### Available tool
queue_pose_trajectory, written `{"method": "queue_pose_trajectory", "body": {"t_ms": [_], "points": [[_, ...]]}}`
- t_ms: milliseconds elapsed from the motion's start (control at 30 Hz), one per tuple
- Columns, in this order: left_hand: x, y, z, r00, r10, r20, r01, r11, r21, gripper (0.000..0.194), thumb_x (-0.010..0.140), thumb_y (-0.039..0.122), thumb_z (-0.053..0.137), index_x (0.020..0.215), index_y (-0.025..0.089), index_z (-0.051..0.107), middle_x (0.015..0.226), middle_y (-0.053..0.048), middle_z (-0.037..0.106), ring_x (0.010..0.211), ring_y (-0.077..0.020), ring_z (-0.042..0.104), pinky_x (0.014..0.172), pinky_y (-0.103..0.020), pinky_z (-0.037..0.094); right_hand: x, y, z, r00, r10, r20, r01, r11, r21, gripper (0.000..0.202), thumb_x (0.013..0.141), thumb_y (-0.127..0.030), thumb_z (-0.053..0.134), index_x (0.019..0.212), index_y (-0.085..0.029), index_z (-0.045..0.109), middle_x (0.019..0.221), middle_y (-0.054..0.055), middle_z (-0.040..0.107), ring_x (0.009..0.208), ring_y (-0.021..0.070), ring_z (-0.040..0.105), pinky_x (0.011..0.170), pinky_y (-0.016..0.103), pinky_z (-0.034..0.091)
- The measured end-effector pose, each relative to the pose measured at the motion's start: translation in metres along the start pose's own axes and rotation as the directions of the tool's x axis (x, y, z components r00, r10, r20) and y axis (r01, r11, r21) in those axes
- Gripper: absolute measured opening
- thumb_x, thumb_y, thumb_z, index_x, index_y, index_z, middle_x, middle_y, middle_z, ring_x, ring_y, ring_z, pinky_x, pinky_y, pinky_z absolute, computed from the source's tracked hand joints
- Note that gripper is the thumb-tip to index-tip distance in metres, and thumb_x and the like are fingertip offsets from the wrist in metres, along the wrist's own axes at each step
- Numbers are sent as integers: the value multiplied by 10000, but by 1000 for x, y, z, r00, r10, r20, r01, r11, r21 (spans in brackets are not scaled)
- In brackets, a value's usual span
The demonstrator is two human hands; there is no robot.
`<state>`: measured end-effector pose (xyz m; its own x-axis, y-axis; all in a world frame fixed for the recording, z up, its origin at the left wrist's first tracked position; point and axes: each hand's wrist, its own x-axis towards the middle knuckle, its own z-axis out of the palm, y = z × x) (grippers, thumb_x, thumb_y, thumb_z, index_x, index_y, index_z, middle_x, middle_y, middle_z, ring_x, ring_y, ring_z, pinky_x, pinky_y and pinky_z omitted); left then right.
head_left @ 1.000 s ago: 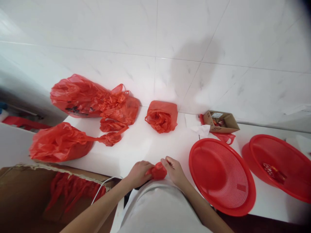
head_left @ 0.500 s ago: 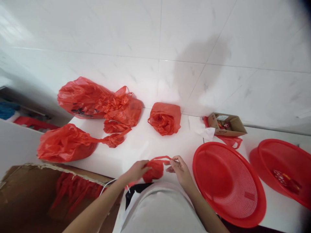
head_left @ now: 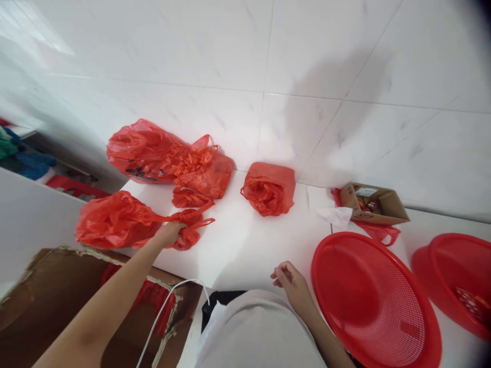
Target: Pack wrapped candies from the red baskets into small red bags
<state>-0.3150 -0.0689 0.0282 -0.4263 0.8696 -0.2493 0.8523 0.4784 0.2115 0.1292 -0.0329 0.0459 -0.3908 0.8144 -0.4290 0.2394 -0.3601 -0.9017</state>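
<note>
My left hand (head_left: 171,234) is stretched out to the left with its fingers closed on a small knotted red plastic bag (head_left: 189,238), whose loop handle points right. The bag is by another small red bag (head_left: 187,216) on the white table (head_left: 238,250); whether it rests on the table I cannot tell. Just left of the hand lies a large crumpled red bag (head_left: 115,220). Near the table's front edge my right hand (head_left: 291,283) hovers with loosely curled fingers, slightly apart, and nothing visible in them. The red mesh basket (head_left: 345,296) is nearest to it.
Along the wall stand more filled red bags (head_left: 146,153) and a folded-down red bag (head_left: 268,186). White paper (head_left: 337,217) lies beside a small cardboard box (head_left: 383,212). A second red basket (head_left: 441,271) stands at right. A large cardboard box (head_left: 46,301) with red bags is lower left.
My left hand has carried the small red bag from in front of my body leftward to the other small bags. My right hand has let go of the handle and stays near the front edge.
</note>
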Motion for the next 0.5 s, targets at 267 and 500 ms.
{"method": "queue_pose_trajectory", "body": {"t_ms": [267,500], "points": [[19,-10,13,987,-108,-118,137,952,274,603,846,90,361,1443,160,319,1340,-213,427,1150,-332,485,886,-434,447,6,7,-1,999,12,31,-10,998,-64,328,860,-529,529,772,-215,489,798,23,645,727,175,603,726,315,465],[53,-11,1,989,-133,-60,146,922,358,407,845,121,415,1212,189,577,1113,-177,600,1092,-340,509,840,-447,434,11,13,2,1000,0,27,2,998,-60,327,847,-529,540,760,-218,490,778,24,643,707,175,590,701,308,459]]}}
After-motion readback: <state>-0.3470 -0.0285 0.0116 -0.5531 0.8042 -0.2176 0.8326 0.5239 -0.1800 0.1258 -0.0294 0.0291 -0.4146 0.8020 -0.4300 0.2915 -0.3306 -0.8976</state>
